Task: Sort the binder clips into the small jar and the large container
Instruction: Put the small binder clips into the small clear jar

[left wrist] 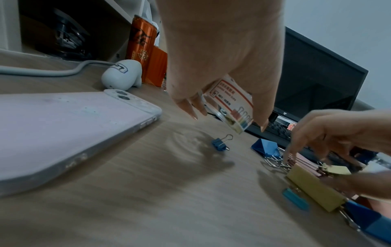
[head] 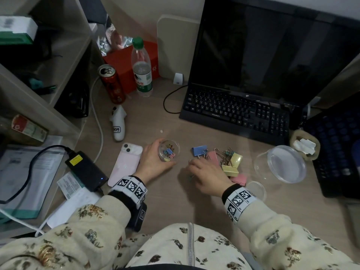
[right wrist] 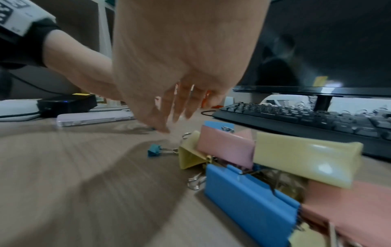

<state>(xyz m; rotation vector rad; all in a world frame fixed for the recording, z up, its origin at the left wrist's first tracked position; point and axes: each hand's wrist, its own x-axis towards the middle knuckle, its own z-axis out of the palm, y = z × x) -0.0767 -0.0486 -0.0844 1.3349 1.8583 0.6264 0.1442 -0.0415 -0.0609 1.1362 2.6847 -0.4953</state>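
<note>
- Jar [head: 168, 152] tilted, clamped in left hand [head: 153, 158] fingers — small clips inside could spill.
- Right hand [head: 204, 175], fingers spread, empty, over pile [head: 224, 160] — may snag big clips with the teal clip [right wrist: 154, 150].

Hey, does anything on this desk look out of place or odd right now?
One small blue clip lies alone on the desk, under the small jar held tilted in the left hand, apart from the pile of big clips. The large container leans askew, with no clips visible inside.
</note>
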